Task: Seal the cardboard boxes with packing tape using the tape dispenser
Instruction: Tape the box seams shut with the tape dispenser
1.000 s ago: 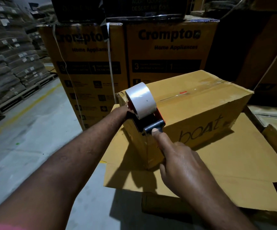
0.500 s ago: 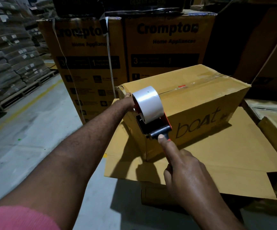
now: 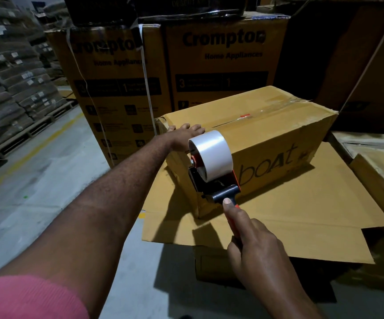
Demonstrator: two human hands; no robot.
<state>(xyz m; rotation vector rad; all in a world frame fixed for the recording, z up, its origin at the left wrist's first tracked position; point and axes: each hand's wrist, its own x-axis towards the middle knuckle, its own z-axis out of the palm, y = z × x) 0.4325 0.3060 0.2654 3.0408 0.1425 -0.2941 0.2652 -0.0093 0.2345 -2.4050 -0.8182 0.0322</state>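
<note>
Nearest, the right hand (image 3: 255, 247) grips the red handle of the tape dispenser (image 3: 211, 173), forefinger stretched along it, at the near end of the boAt box (image 3: 278, 139), which sits on a flat cardboard sheet (image 3: 301, 217); the left hand (image 3: 184, 135) rests flat-fingered on the box's top edge, Crompton cartons (image 3: 221, 65) behind

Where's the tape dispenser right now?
Centre of the head view: the tape dispenser is at the near end of the boat box, gripped by the right hand, just right of the left hand on the box's top edge.
</note>
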